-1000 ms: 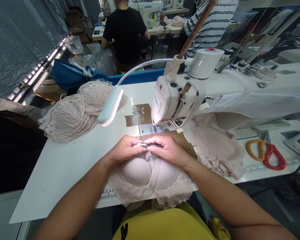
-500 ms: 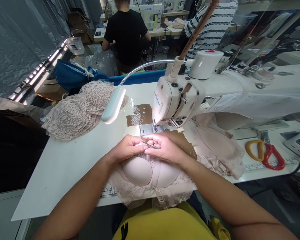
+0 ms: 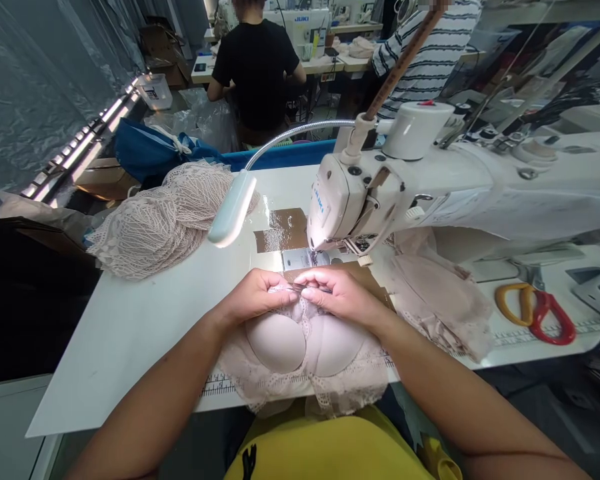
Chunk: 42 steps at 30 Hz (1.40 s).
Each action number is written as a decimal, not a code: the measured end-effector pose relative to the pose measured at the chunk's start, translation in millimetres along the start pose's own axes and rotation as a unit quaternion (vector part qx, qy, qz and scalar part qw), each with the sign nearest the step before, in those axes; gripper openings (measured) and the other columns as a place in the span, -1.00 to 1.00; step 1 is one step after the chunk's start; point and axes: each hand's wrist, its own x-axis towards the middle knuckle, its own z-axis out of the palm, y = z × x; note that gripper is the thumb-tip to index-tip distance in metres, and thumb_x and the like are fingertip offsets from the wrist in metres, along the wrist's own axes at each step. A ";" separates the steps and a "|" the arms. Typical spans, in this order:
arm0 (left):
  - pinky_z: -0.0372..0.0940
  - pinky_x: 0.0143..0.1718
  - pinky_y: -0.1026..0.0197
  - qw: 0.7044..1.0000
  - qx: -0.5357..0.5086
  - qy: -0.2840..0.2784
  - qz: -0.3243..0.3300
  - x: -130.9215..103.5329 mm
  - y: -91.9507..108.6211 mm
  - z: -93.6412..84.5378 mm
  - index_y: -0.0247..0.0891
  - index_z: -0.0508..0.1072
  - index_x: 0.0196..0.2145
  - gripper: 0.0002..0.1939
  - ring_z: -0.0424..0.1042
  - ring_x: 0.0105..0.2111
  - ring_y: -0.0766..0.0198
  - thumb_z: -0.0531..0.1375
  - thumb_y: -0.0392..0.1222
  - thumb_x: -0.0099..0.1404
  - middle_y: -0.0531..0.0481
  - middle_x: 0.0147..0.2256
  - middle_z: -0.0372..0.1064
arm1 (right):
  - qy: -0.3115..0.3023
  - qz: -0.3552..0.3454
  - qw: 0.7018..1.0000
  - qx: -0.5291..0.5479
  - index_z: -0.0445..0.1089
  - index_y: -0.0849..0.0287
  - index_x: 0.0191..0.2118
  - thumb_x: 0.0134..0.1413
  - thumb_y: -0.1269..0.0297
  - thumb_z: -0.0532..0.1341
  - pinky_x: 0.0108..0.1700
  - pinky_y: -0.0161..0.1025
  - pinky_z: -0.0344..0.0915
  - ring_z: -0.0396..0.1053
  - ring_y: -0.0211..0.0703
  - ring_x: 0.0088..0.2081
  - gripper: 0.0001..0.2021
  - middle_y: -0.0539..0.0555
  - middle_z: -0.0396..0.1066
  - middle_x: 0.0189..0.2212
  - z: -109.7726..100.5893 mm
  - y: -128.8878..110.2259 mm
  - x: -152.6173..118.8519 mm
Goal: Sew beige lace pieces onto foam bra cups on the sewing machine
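Note:
A pale pink lace bra (image 3: 277,342) with moulded cups lies at the table's front edge, its lace hanging over my lap. My left hand (image 3: 257,293) is closed in a pinch on the bra's upper lace edge. In my right hand (image 3: 341,293), also closed, is a slim metal tool (image 3: 294,287), its points directed left toward the left fingertips. The fingers cover most of the tool, so its exact kind is unclear. Both hands are just in front of the needle area of a white sewing machine (image 3: 325,203).
A lamp (image 3: 233,208) on a bendable neck hangs left of the machine head. Bundled lace (image 3: 150,223) lies at the left. To the right are more pink pieces (image 3: 437,293) and scissors (image 3: 553,319) with red and orange handles. Two people are beyond the table.
My right hand has shifted slightly right, and the metal tool now lies flatter between the hands. The left hand keeps its pinch on the lace. The view has shifted a little.

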 end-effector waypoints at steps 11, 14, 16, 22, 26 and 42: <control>0.08 -0.50 0.34 0.999 0.035 -0.001 -0.014 2.1 0.3 3.0 -0.37 0.44 -0.51 -0.74 0.19 -0.53 0.39 0.30 -0.08 0.11 0.09 -0.57 0.23 | 0.021 -0.011 1.000 -0.011 0.48 0.13 -0.19 0.14 0.29 0.20 -0.13 -0.19 0.32 0.42 -0.13 -0.19 -0.85 0.04 0.50 -0.24 9.2 -1.4 0.0; 0.10 -0.49 0.33 0.999 0.039 0.002 -0.012 1.9 -0.4 3.2 -0.37 0.47 -0.48 -0.71 0.23 -0.52 0.36 0.30 -0.04 0.12 0.06 -0.56 0.27 | 0.033 -0.009 0.999 -0.021 0.49 0.12 -0.23 0.13 0.31 0.20 -0.13 -0.18 0.32 0.42 -0.12 -0.20 -0.86 0.05 0.51 -0.25 9.9 -3.2 -0.2; 0.13 -0.48 0.33 0.999 0.036 0.001 -0.011 1.4 -0.5 3.1 -0.37 0.50 -0.46 -0.71 0.26 -0.51 0.35 0.31 -0.03 0.11 0.04 -0.54 0.32 | 0.042 -0.007 0.999 -0.023 0.49 0.13 -0.26 0.14 0.32 0.18 -0.15 -0.19 0.32 0.42 -0.13 -0.22 -0.87 0.04 0.51 -0.27 10.2 -3.7 -0.2; 0.16 -0.47 0.33 0.999 0.038 0.003 -0.009 1.8 0.6 5.6 -0.36 0.49 -0.49 -0.73 0.29 -0.51 0.35 0.30 -0.05 0.14 0.03 -0.53 0.37 | 0.092 0.043 0.992 0.072 0.41 0.17 -0.14 0.13 0.21 0.21 -0.18 -0.20 0.34 0.42 -0.16 -0.26 -0.78 0.05 0.47 -0.29 15.4 1.8 0.9; 0.21 -0.38 0.32 0.998 0.050 -0.036 0.009 0.3 4.1 -0.7 -0.35 0.52 -0.36 -0.75 0.35 -0.40 0.29 0.27 -0.07 0.18 -0.02 -0.40 0.42 | 0.012 0.094 0.986 0.135 0.35 0.17 0.00 0.00 0.14 0.32 -0.23 -0.21 0.35 0.42 -0.14 -0.26 -0.56 0.04 0.45 -0.28 18.2 2.6 2.8; 0.30 -0.24 0.26 0.998 0.048 -0.025 -0.012 -24.9 19.8 -40.9 -0.29 0.45 -0.19 -0.71 0.41 -0.25 0.21 0.29 -0.09 0.16 -0.07 -0.24 0.42 | 0.017 0.097 0.987 0.126 0.36 0.18 -0.34 0.19 0.12 0.12 -0.29 -0.28 0.21 0.26 -0.23 -0.35 -0.76 0.00 0.32 -0.41 15.5 -0.6 3.3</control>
